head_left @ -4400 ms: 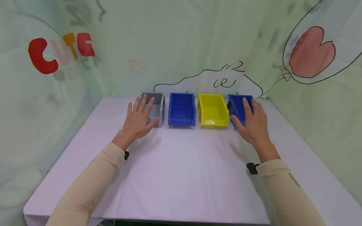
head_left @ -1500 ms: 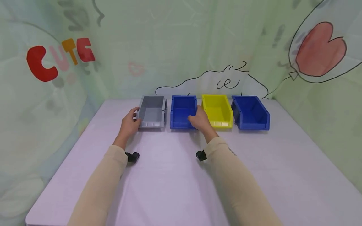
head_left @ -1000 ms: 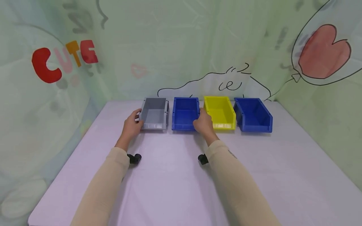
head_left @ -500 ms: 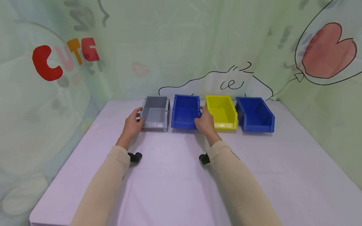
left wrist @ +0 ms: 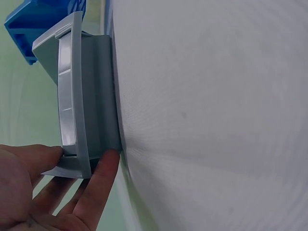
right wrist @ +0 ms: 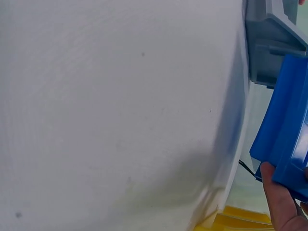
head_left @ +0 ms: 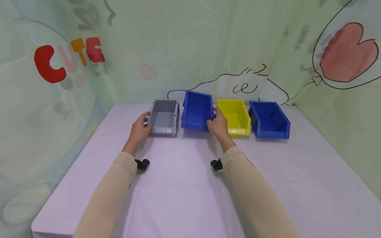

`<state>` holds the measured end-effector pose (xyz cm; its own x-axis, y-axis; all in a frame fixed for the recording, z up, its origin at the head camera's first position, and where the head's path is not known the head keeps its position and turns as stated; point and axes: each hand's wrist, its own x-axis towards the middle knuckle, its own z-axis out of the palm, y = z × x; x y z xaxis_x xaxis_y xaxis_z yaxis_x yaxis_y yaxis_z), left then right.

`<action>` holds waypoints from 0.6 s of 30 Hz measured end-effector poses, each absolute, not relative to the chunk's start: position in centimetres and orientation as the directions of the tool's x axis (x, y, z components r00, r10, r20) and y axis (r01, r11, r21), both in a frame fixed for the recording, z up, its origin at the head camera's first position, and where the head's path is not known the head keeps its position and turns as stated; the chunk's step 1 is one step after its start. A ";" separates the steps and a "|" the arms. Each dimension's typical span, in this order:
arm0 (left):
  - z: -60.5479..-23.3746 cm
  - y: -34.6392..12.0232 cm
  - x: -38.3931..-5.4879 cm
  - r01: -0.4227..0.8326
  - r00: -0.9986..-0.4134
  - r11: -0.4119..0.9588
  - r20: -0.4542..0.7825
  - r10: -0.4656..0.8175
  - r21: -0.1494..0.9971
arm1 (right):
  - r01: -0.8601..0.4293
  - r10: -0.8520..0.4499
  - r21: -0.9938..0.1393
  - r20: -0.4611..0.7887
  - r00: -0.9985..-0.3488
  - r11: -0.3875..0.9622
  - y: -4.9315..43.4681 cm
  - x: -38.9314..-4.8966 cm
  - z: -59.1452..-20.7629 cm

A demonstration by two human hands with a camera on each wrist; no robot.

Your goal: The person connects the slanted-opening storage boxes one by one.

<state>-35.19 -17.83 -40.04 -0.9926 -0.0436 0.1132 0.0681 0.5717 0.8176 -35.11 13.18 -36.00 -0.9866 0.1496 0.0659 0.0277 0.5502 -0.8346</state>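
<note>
My left hand (head_left: 140,130) grips the left side wall of a grey storage bin (head_left: 163,116); in the left wrist view its thumb lies at the front lip and its fingers reach beneath. That bin stands on the table. My right hand (head_left: 219,125) pinches the right wall of a blue storage bin (head_left: 197,110), thumb inside. This blue bin is lifted off the table and tilted, its left side higher. In the right wrist view the blue bin (right wrist: 284,120) hangs clear of the cloth, next to the grey bin (right wrist: 269,43). Both bins look empty inside.
Right of the lifted bin stands a yellow storage bin (head_left: 235,115), partly behind my right hand. A second blue bin (head_left: 269,119) stands at the right end of the row. A white cloth covers the table (head_left: 178,185); a printed curtain (head_left: 134,49) rises behind.
At first both hands were spread over the two end bins. Later they took hold of the grey bin and inner blue bin. Over the last half second the blue bin rose and tilted.
</note>
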 end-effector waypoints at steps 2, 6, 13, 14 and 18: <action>-40.0 -17.8 -35.2 0.064 -0.993 0.575 0.111 -0.047 0.816 | 0.030 0.147 -0.846 0.057 -0.987 0.532 13.1 -35.1 -35.9; -39.9 -17.7 -35.2 0.059 -0.993 0.570 0.106 -0.051 0.819 | 0.030 0.140 -0.861 0.048 -0.989 0.509 13.0 -35.3 -35.8; -40.0 -17.7 -35.2 0.054 -0.994 0.563 0.095 -0.044 0.825 | 0.041 0.136 -0.869 0.030 -0.990 0.494 12.7 -35.4 -35.9; -40.0 -17.7 -35.2 0.054 -0.995 0.565 0.095 -0.044 0.824 | 0.042 0.135 -0.870 0.028 -0.991 0.492 12.7 -35.5 -35.8; -40.1 -17.8 -35.3 0.050 -0.994 0.568 0.095 -0.051 0.821 | 0.044 0.132 -0.870 0.024 -0.991 0.492 12.5 -35.5 -35.8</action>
<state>-35.29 -17.79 -40.11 -0.9942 -0.0506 0.0952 0.0497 0.5684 0.8213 -35.46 12.54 -35.81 -0.9910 0.1315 0.0240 0.0442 0.4919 -0.8695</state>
